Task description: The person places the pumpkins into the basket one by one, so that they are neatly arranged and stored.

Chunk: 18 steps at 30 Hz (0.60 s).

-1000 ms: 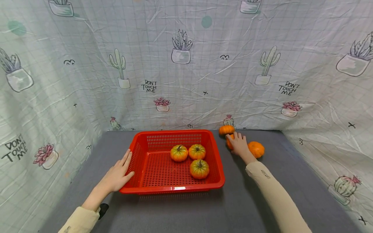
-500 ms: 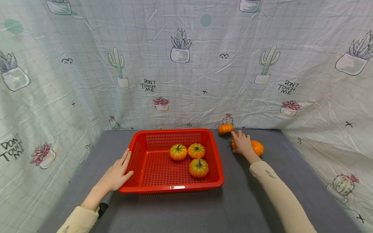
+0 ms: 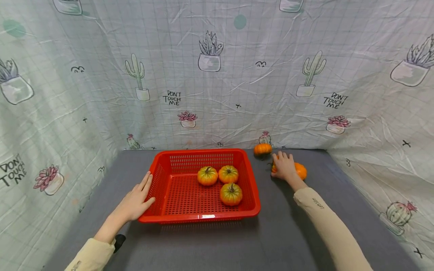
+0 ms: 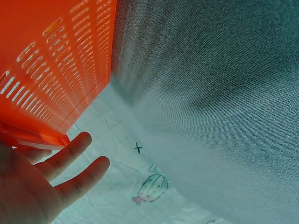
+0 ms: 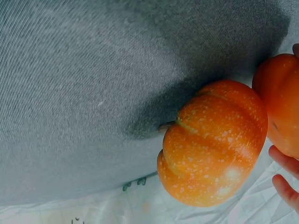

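My left hand (image 3: 135,201) lies with straight fingers along the left rim of a red plastic basket (image 3: 210,217); the left wrist view shows the fingers (image 4: 74,154) against the basket's slotted wall. Inside the basket sit three green-and-orange pumpkins, one a small pumpkin (image 3: 231,194) near the front right. To the right of the basket, my right hand (image 3: 285,165) grips an orange pumpkin (image 5: 280,102) from above, thumb and fingers on opposite sides, covering most of it in the head view. Right beside it is another orange pumpkin (image 5: 212,144), its stem turned sideways.
A third orange pumpkin (image 3: 262,149) sits at the back edge of the grey table (image 3: 203,248), just beyond my right hand. A patterned curtain (image 3: 210,98) closes off the back and both sides.
My right hand has shifted right with the orange pumpkin under it, up to the pumpkin beside it. The left hand and basket keep their places.
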Each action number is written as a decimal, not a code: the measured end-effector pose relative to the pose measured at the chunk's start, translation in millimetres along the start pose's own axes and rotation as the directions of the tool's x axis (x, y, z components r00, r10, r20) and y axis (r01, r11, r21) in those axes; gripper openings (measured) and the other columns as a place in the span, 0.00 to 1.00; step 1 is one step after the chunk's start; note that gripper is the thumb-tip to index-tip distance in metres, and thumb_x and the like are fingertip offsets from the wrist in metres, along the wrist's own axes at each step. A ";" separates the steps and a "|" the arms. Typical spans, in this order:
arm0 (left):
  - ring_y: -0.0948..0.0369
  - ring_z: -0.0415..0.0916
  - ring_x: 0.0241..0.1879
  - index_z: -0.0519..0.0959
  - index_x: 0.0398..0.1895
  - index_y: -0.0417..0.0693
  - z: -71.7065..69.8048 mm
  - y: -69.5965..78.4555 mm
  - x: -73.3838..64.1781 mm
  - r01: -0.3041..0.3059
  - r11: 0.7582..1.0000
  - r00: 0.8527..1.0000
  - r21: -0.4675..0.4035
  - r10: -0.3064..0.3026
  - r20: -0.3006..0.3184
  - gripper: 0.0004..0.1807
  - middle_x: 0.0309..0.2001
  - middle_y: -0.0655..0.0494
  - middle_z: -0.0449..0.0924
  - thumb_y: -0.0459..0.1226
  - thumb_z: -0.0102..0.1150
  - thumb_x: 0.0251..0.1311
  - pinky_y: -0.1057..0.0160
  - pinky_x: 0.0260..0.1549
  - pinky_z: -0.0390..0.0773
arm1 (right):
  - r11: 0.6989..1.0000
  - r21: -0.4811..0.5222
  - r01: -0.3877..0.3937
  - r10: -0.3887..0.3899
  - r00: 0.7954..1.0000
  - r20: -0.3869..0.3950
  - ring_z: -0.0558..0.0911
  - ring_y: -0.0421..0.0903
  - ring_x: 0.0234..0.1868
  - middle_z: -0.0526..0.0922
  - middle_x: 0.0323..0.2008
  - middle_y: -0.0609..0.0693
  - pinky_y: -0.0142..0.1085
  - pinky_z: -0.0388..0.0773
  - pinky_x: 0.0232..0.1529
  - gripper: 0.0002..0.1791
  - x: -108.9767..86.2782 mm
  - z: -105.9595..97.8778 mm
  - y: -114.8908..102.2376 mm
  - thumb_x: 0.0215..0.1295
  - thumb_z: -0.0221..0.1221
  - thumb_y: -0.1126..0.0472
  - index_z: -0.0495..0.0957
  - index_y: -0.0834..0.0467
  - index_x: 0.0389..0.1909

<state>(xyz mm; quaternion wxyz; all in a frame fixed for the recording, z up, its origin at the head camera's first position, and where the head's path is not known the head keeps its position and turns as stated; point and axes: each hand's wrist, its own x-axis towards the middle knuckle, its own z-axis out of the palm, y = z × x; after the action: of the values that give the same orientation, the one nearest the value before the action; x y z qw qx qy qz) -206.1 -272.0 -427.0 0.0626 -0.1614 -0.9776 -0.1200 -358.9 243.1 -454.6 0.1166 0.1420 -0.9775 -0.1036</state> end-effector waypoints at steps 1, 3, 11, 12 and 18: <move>0.35 0.58 0.58 0.46 0.68 0.34 -0.2 0.0 0.1 0.001 1.000 1.000 0.001 -0.001 0.000 0.38 0.69 0.39 0.42 0.42 0.48 0.59 0.40 0.47 0.65 | 1.000 -0.001 0.001 -0.001 1.000 -0.007 0.71 0.61 0.43 0.69 0.42 0.65 0.51 0.64 0.41 0.44 -0.3 0.3 0.1 0.38 0.65 0.40 0.65 0.66 0.52; 0.35 0.58 0.58 0.46 0.68 0.34 -0.8 0.3 0.4 0.003 1.000 1.000 0.003 -0.003 0.006 0.39 0.69 0.40 0.42 0.43 0.48 0.59 0.40 0.48 0.65 | 1.000 0.000 -0.001 0.001 1.000 -0.022 0.71 0.60 0.42 0.70 0.40 0.65 0.50 0.64 0.41 0.43 -1.4 1.0 0.5 0.38 0.65 0.40 0.64 0.67 0.48; 0.35 0.57 0.59 0.45 0.68 0.34 -1.7 0.5 0.3 0.006 1.000 1.000 0.008 -0.006 0.019 0.39 0.70 0.40 0.42 0.43 0.48 0.59 0.40 0.49 0.65 | 0.999 0.049 0.022 -0.020 0.999 -0.038 0.71 0.61 0.45 0.72 0.43 0.65 0.51 0.64 0.43 0.45 -5.2 1.9 1.6 0.41 0.63 0.40 0.64 0.69 0.51; 0.35 0.57 0.59 0.45 0.68 0.34 -1.6 0.3 0.3 0.007 1.000 1.000 0.008 -0.007 0.020 0.39 0.70 0.40 0.41 0.43 0.47 0.59 0.40 0.49 0.65 | 0.998 0.054 0.027 -0.025 0.999 -0.034 0.71 0.61 0.46 0.72 0.44 0.65 0.51 0.64 0.44 0.45 -5.7 1.8 2.0 0.42 0.63 0.40 0.63 0.69 0.52; 0.35 0.58 0.58 0.45 0.68 0.35 -0.6 0.4 -0.3 0.008 1.000 1.000 0.006 -0.008 0.013 0.39 0.70 0.40 0.41 0.43 0.48 0.59 0.40 0.47 0.65 | 0.996 0.077 0.053 -0.049 0.997 -0.054 0.70 0.60 0.47 0.71 0.46 0.65 0.52 0.63 0.44 0.44 -7.0 5.4 4.9 0.42 0.63 0.41 0.64 0.69 0.53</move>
<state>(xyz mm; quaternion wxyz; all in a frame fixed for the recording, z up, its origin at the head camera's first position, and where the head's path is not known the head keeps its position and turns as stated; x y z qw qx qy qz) -205.6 -271.9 -426.4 0.0561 -0.1582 -0.9789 -0.1163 -355.0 250.7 -460.0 0.1338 0.1739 -0.9735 -0.0643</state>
